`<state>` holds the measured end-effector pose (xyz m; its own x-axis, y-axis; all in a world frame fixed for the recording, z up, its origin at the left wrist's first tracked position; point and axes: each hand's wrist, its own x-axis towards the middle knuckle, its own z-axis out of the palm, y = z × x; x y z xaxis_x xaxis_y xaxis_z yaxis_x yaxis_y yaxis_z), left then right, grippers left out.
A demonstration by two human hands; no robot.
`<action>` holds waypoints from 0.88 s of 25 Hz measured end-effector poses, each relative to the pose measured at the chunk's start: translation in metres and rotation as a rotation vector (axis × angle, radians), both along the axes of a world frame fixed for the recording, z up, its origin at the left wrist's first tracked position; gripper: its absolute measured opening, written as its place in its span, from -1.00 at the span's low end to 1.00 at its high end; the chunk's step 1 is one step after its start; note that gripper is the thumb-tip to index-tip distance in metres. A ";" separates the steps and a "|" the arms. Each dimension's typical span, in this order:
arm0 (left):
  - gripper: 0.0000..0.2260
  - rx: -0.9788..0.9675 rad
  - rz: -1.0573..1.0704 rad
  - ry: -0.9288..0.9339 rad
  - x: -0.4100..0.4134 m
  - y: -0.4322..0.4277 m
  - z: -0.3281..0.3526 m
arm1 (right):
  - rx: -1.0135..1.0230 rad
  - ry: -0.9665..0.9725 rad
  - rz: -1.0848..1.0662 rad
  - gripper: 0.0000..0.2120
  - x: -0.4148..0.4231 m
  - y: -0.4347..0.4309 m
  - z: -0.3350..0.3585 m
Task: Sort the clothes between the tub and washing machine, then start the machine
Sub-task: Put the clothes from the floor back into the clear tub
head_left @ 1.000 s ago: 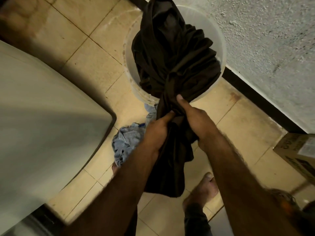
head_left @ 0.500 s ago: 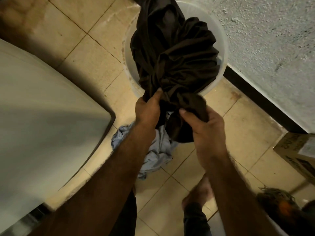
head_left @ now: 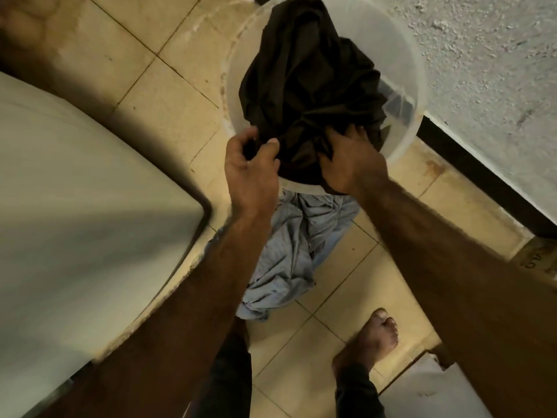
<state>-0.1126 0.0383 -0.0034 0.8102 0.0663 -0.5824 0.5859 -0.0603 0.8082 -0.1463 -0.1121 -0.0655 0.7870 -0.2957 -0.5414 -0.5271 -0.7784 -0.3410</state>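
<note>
Dark garment now bundled inside tub; right hand grips it.

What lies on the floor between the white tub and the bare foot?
In the head view, a crumpled light blue garment lies on the tiles between the tub and the foot.

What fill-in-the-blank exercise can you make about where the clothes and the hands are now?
The dark garment lies inside the translucent ____.
The light blue garment lies on the tiled ____.
The right hand and the left hand both touch the ____ garment.
The visible foot is ____.
Missing words: tub; floor; dark; bare.
</note>
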 end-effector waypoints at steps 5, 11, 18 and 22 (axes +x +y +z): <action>-0.52 0.469 -0.702 -0.498 0.037 -0.008 -0.029 | 0.023 0.141 -0.045 -0.50 0.019 -0.003 -0.022; -0.40 0.831 -1.461 -0.210 0.074 -0.029 -0.090 | -0.063 0.235 -0.002 -0.59 0.029 -0.002 -0.022; -0.55 0.854 -1.485 -0.024 0.082 -0.042 -0.119 | -0.369 -0.015 -0.030 -0.63 0.008 -0.008 -0.003; -0.58 0.961 -1.531 -0.109 0.066 -0.037 -0.097 | 0.072 0.332 0.153 -0.63 0.025 -0.007 -0.024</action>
